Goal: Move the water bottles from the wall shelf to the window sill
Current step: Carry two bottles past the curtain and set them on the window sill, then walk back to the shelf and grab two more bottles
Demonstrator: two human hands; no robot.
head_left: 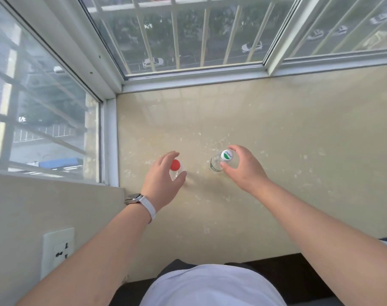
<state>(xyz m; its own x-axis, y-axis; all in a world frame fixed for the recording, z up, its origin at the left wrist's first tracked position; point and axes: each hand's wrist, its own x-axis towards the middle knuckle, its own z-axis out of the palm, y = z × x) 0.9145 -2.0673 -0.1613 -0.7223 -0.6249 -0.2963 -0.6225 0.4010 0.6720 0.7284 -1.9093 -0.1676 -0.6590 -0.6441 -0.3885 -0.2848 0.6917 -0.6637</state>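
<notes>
Two clear water bottles stand upright on the beige stone window sill [276, 133], seen from above. The red-capped bottle [175, 165] is on the left, with my left hand [160, 184] curled around its upper body, thumb on the near side and fingers on the far side. About a hand's width to its right is the bottle with the white and green cap [226, 155]. My right hand [243, 171] holds it at the shoulder between thumb and fingers. The hands hide most of both bottle bodies.
White window frames [188, 78] close off the sill's far and left sides, with metal bars outside the glass. A wall socket [58, 250] is on the wall at the lower left. The sill's dark front edge [276, 261] lies against my body.
</notes>
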